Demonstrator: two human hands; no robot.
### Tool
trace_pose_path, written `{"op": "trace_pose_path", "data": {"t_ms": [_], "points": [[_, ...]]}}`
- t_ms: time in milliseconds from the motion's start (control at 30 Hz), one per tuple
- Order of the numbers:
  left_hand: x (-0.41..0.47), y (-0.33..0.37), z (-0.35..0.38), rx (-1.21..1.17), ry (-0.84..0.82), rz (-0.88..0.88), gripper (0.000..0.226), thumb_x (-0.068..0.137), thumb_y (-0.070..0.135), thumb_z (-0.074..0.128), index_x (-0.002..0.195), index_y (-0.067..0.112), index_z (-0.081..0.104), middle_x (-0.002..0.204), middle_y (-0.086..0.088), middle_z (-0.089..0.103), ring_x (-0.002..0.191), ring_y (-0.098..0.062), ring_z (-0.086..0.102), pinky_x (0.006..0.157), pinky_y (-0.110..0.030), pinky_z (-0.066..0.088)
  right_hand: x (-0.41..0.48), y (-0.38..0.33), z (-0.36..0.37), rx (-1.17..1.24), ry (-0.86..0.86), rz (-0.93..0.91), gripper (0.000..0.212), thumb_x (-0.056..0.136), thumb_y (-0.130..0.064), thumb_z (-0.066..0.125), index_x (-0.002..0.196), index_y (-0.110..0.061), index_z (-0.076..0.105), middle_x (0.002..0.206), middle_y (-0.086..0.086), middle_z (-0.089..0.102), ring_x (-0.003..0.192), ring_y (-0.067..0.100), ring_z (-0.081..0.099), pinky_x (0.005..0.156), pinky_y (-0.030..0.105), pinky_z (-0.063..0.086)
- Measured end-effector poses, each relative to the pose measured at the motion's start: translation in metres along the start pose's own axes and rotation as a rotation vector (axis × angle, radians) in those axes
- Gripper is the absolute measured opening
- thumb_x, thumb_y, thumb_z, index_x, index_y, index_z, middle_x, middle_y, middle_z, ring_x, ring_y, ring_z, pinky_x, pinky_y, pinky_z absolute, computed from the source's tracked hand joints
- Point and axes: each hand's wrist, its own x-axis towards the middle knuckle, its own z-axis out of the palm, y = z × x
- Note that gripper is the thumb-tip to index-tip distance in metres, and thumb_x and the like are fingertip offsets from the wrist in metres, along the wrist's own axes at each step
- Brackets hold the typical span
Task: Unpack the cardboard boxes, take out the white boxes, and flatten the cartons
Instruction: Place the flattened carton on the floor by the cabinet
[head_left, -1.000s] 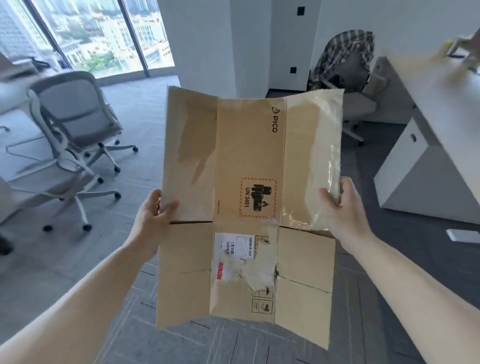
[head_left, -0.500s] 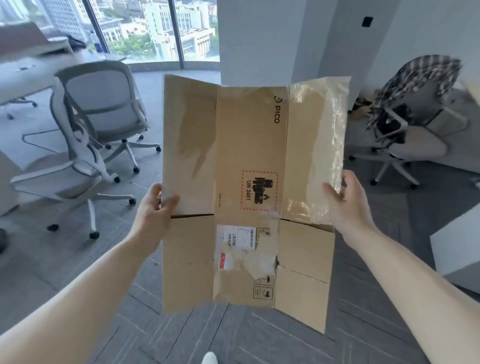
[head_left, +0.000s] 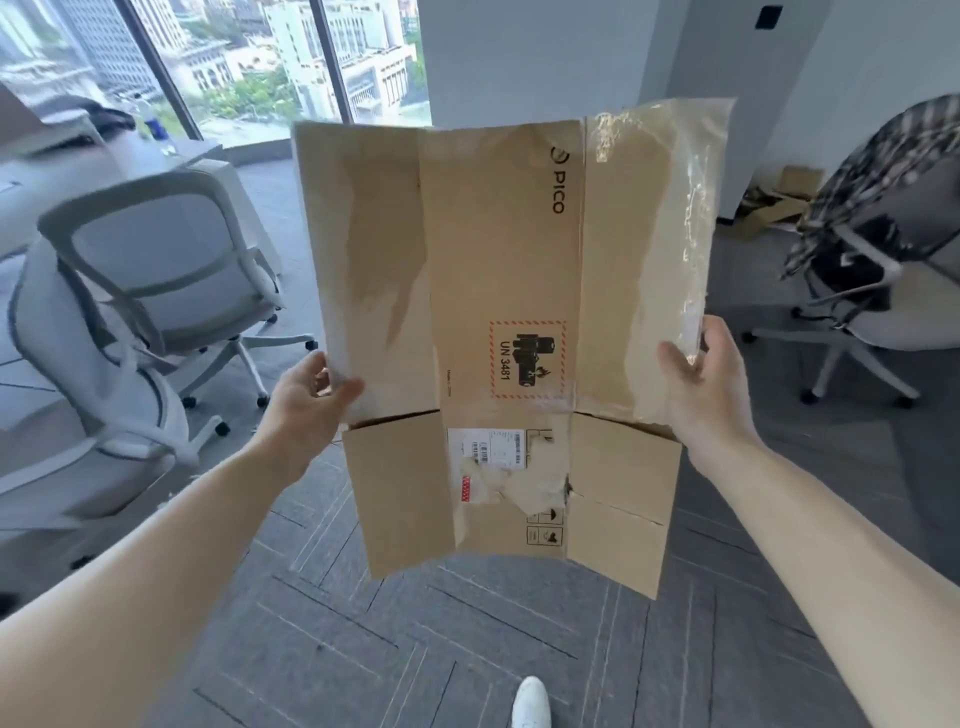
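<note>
Both hands hold the flattened carton (head_left: 498, 270) mid-frame: left hand (head_left: 306, 400) fingers pinch its left edge, right hand (head_left: 701, 384) fingers its right.

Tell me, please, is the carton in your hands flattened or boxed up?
Flattened: the carton hangs as one flat sheet, flaps spread, pinched at its sides by the left hand and right hand.

Brown carton (head_left: 498, 291): flattened, opened into one sheet, held upright in mid-air at ctr of frame. Left hand (head_left: 306, 400) pinches its left edge, right hand (head_left: 701, 384) grips its right edge. "PICO" printed near top; red-dashed UN 3481 mark (head_left: 527, 358) at mid; torn white shipping label (head_left: 493, 449) lower ctr. Clear tape film (head_left: 670, 234) covers upper right panel. Bottom flaps (head_left: 400, 493) hang down, lower right one creased.
</note>
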Motion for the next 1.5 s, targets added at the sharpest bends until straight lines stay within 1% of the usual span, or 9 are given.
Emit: {"op": "trace_pose_path", "data": {"t_ms": [333, 567, 700, 833, 900, 1000, 1133, 1233, 1500], "points": [[0.196, -0.001, 0.011, -0.037, 0.042, -0.181, 0.01, 0.099, 0.007, 0.068, 0.105, 0.013, 0.064, 0.114, -0.017, 0.072, 0.111, -0.037, 0.069, 0.092, -0.039, 0.057, 0.179, 0.011, 0.084, -0.201, -0.145, -0.126, 0.014, 0.107, -0.021, 0.049, 0.111, -0.034, 0.052, 0.095, -0.019, 0.068, 0.076, 0.003, 0.063, 0.06, 0.01, 0.044], [0.348, 0.001, 0.013, 0.039, 0.242, -0.208, 0.092, 0.076, 0.032, 0.092, 0.149, 0.023, 0.036, 0.12, 0.001, 0.056, 0.118, -0.023, 0.059, 0.11, -0.045, 0.047, 0.26, 0.021, 0.143, -0.382, -0.209, -0.2, 0.015, 0.11, -0.023, 0.043, 0.112, -0.037, 0.049, 0.087, -0.018, 0.069, 0.052, 0.006, 0.054, 0.045, 0.014, 0.034], [0.428, 0.0, 0.035, 0.36, -0.103, 0.052, 0.117, 0.064, 0.047, 0.095, 0.154, 0.051, 0.02, 0.163, 0.005, 0.032, 0.144, -0.022, 0.034, 0.118, -0.051, 0.031, 0.306, 0.04, 0.186, -0.527, -0.25, -0.258, 0.014, 0.11, -0.022, 0.045, 0.12, -0.029, 0.05, 0.089, -0.011, 0.071, 0.054, 0.003, 0.055, 0.049, 0.028, 0.039], [0.494, 0.002, 0.082, 0.247, -0.356, 0.193, 0.084, 0.068, 0.039, 0.097, 0.137, 0.055, 0.05, 0.135, 0.013, 0.066, 0.12, -0.003, 0.063, 0.091, -0.024, 0.057, 0.339, 0.078, 0.231, -0.643, -0.336, -0.238, 0.017, 0.109, -0.026, 0.044, 0.124, -0.031, 0.049, 0.091, -0.003, 0.07, 0.071, 0.016, 0.065, 0.062, 0.039, 0.055], [0.526, -0.007, 0.102, 0.298, -0.403, 0.149, 0.051, 0.069, 0.039, 0.094, 0.114, 0.028, 0.074, 0.103, 0.001, 0.079, 0.095, -0.017, 0.075, 0.077, -0.039, 0.064, 0.358, 0.102, 0.249, -0.682, -0.354, -0.23, 0.019, 0.108, -0.031, 0.041, 0.125, -0.031, 0.049, 0.091, -0.002, 0.07, 0.073, 0.019, 0.066, 0.064, 0.042, 0.057], [0.567, -0.042, 0.123, 0.347, -0.486, 0.045, 0.047, 0.073, 0.038, 0.091, 0.097, 0.0, 0.075, 0.096, -0.021, 0.077, 0.095, -0.041, 0.073, 0.086, -0.06, 0.059, 0.393, 0.144, 0.271, -0.704, -0.405, -0.218, 0.017, 0.107, -0.031, 0.041, 0.123, -0.032, 0.046, 0.084, -0.005, 0.068, 0.065, 0.015, 0.064, 0.06, 0.042, 0.057], [0.611, -0.113, 0.152, 0.243, -0.5, -0.103, 0.01, 0.079, 0.024, 0.089, 0.087, 0.025, 0.083, 0.09, 0.001, 0.081, 0.085, -0.016, 0.078, 0.071, -0.028, 0.062, 0.436, 0.211, 0.307, -0.774, -0.519, -0.216, 0.018, 0.109, -0.026, 0.043, 0.126, -0.031, 0.044, 0.071, -0.004, 0.064, 0.051, 0.017, 0.061, 0.049, 0.043, 0.056], [0.637, -0.17, 0.177, 0.218, -0.545, -0.176, 0.013, 0.081, 0.023, 0.087, 0.09, 0.03, 0.083, 0.094, 0.0, 0.081, 0.088, -0.016, 0.078, 0.067, -0.017, 0.058, 0.454, 0.269, 0.333, -0.803, -0.57, -0.199, 0.018, 0.109, -0.022, 0.046, 0.125, -0.031, 0.043, 0.068, -0.006, 0.059, 0.05, 0.016, 0.057, 0.046, 0.04, 0.053], [0.722, -0.336, 0.248, 0.18, -0.591, -0.338, 0.028, 0.078, 0.028, 0.085, 0.1, 0.012, 0.079, 0.099, -0.004, 0.081, 0.094, -0.02, 0.077, 0.086, -0.036, 0.057, 0.492, 0.444, 0.411, -0.812, -0.649, -0.046, 0.029, 0.109, -0.017, 0.046, 0.127, -0.039, 0.039, 0.088, -0.007, 0.063, 0.067, 0.014, 0.06, 0.061, 0.043, 0.056]]}}
